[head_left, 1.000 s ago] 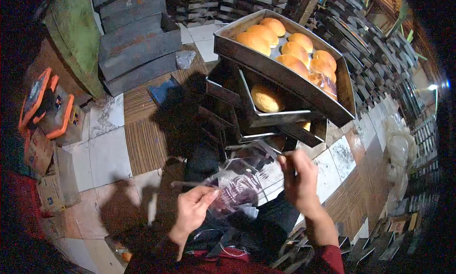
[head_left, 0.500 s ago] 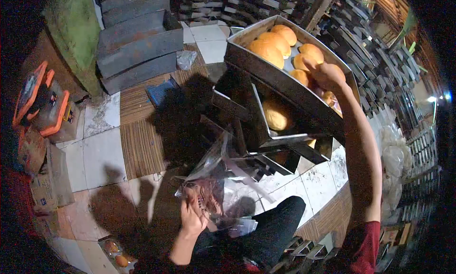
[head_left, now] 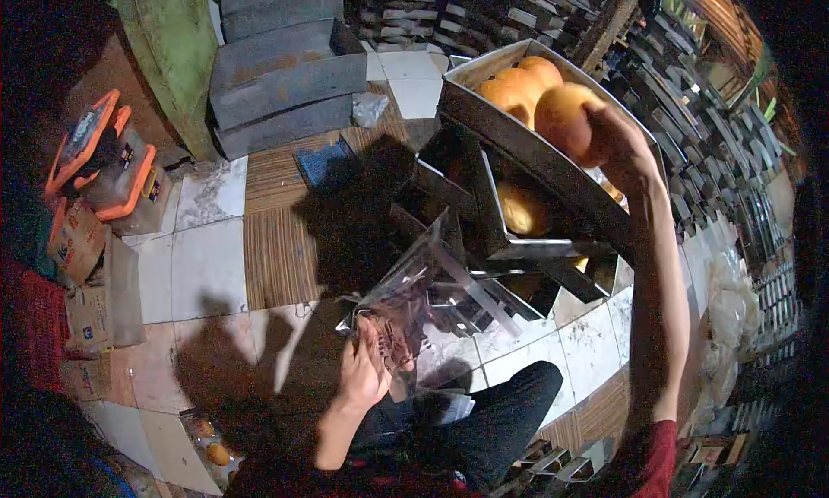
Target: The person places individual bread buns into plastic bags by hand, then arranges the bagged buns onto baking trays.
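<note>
Tiled floor [head_left: 203, 269] with strips of woven mat fills most of what I see, though the lens blacks out every corner. Stacks of dark baking pans [head_left: 285, 75] stand at the far side, and more pans crowd the right edge, too dim for me to count. Straight ahead is a pile of metal trays. The top tray [head_left: 492, 122] tilts toward me with golden buns in it, and the outstretched arm hides its right half. A lower tray [head_left: 509, 243] shows one bun in deep shadow, and what lies under it I cannot make out.

The right arm reaches up and away from the body, nearly straight, with a red sleeve [head_left: 658, 453] cut off at the bottom. The right hand [head_left: 629, 148] is raised over the top tray, its fingers wrapped round a bun [head_left: 563, 118]. The fingertips are hidden behind it. The bun is held clear above the tray's near wall. It looks almost round, so I cannot tell its long axis.

Lower down, the left hand [head_left: 363, 373] is bent in close to the lap, its fingers pinching a clear plastic bag [head_left: 414, 295]. The bag runs from the hand up and rightward, with its open mouth toward the trays, and its dark print is unreadable.
</note>
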Action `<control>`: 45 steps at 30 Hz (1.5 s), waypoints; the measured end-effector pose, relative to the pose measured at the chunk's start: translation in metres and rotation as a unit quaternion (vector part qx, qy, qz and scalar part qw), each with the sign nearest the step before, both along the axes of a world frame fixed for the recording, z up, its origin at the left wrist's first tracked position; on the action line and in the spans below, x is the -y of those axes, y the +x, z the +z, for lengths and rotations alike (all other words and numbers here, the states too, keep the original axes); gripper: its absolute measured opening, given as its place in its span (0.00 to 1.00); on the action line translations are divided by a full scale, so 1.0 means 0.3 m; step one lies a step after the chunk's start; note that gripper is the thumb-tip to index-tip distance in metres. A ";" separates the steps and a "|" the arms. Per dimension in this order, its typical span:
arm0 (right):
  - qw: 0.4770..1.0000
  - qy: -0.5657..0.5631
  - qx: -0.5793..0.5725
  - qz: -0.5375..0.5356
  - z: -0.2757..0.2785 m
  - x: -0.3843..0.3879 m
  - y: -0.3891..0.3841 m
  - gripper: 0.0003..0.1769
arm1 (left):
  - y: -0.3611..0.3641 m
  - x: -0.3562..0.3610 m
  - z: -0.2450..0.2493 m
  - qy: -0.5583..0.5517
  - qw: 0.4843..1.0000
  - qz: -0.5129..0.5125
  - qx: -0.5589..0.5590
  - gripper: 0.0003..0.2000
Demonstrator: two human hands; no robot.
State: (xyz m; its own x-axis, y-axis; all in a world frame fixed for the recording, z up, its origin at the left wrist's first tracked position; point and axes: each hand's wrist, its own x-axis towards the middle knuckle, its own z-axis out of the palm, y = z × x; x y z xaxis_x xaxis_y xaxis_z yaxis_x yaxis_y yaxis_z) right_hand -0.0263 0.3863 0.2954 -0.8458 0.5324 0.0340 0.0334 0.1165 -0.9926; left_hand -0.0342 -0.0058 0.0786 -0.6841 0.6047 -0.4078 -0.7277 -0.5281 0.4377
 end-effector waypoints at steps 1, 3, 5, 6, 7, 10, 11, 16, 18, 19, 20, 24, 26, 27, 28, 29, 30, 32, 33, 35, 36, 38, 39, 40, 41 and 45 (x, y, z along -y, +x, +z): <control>0.993 -0.063 -0.092 -0.032 0.038 0.093 0.015 0.25 | 0.006 0.004 0.000 0.004 1.000 0.006 0.017 0.21; 0.973 -0.134 -0.168 -0.082 0.100 0.269 0.093 0.26 | 0.014 0.011 0.047 0.032 0.999 -0.007 0.012 0.19; 0.975 -0.163 -0.145 0.032 0.067 0.392 0.215 0.26 | 0.026 0.002 0.096 -0.075 0.988 -0.005 -0.133 0.17; 0.985 -0.131 -0.114 -0.003 0.019 0.474 0.253 0.29 | 0.025 0.009 0.094 -0.077 0.971 -0.010 -0.228 0.13; 0.991 -0.097 -0.082 -0.037 -0.041 0.542 0.287 0.32 | 0.026 0.006 0.100 -0.077 0.970 -0.013 -0.229 0.13; 0.971 0.185 0.153 0.004 -0.208 0.699 0.431 0.34 | 0.026 -0.005 0.119 -0.245 0.816 -0.047 -0.521 0.07; 0.982 0.077 0.171 -0.015 -0.278 0.777 0.480 0.35 | 0.032 0.003 0.129 -0.246 0.815 -0.051 -0.522 0.07; 0.906 -0.418 -0.017 -0.067 -0.499 0.890 0.597 0.39 | 0.053 0.040 0.162 -0.297 0.820 -0.021 -0.488 0.15; 0.900 -0.417 -0.078 -0.103 -0.502 0.937 0.603 0.38 | 0.080 0.026 0.191 -0.288 0.831 0.077 -0.470 0.16; 0.889 -0.414 -0.136 -0.139 -0.501 0.960 0.605 0.38 | 0.089 0.028 0.198 -0.290 0.829 0.077 -0.472 0.16; 0.893 -0.408 -0.163 -0.097 -0.497 0.977 0.604 0.39 | 0.094 0.031 0.203 -0.266 0.847 0.045 -0.458 0.15; 0.965 -0.213 -0.091 -0.121 -0.511 0.996 0.634 0.40 | 0.095 0.041 0.250 -0.255 0.840 0.067 -0.473 0.14; 0.934 -0.262 -0.160 -0.182 -0.501 1.002 0.631 0.41 | 0.090 0.035 0.288 -0.338 0.753 0.143 -0.546 0.14; 0.934 -0.262 -0.162 -0.181 -0.503 0.998 0.638 0.41 | 0.093 0.033 0.287 -0.337 0.752 0.143 -0.548 0.14; 0.928 -0.278 -0.198 -0.151 -0.508 0.988 0.646 0.40 | 0.093 0.031 0.283 -0.318 0.777 0.141 -0.524 0.13; 0.919 -0.295 -0.234 -0.120 -0.512 0.984 0.648 0.40 | 0.090 0.032 0.279 -0.299 0.801 0.139 -0.500 0.12; 0.942 -0.266 -0.160 -0.125 -0.473 1.001 0.656 0.47 | 0.085 0.037 0.277 -0.290 0.822 0.112 -0.477 0.10; 0.959 -0.235 -0.134 -0.082 -0.440 1.001 0.668 0.41 | 0.082 0.037 0.290 -0.286 0.821 0.114 -0.480 0.09; 0.953 -0.252 -0.162 -0.052 -0.446 0.999 0.676 0.37 | 0.085 0.035 0.294 -0.280 0.822 0.115 -0.483 0.08; 0.969 -0.205 -0.093 -0.100 -0.459 1.015 0.669 0.37 | 0.103 0.031 0.293 -0.284 0.832 0.070 -0.472 0.10; 0.977 -0.158 -0.027 -0.144 -0.463 1.024 0.650 0.36 | 0.098 0.022 0.294 -0.313 0.770 0.143 -0.538 0.12; 0.951 -0.213 -0.112 -0.194 -0.478 1.027 0.614 0.35 | 0.084 0.016 0.287 -0.366 0.667 0.287 -0.583 0.19; 0.914 -0.264 -0.195 -0.240 -0.479 1.032 0.594 0.35 | 0.084 0.017 0.282 -0.341 0.702 0.337 -0.527 0.23; 0.916 -0.202 -0.197 -0.284 -0.459 1.052 0.579 0.32 | 0.125 0.028 0.287 -0.290 0.798 0.261 -0.459 0.23; 0.916 -0.204 -0.199 -0.283 -0.451 1.079 0.566 0.32 | 0.189 0.038 0.296 -0.232 0.876 0.179 -0.383 0.22; 0.984 0.124 -0.124 -0.033 -0.496 1.175 0.571 0.40 | 0.182 -0.037 0.194 -0.053 0.968 0.002 -0.245 0.26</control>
State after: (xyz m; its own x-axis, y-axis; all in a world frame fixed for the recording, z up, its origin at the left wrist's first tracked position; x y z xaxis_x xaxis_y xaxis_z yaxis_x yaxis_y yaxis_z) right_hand 0.1449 0.0337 0.1465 -0.7594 0.5344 0.3710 -0.1904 0.3627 -0.9123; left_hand 0.0206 0.0053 0.1367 -0.8133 0.5743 -0.0936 -0.4178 -0.4643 0.7810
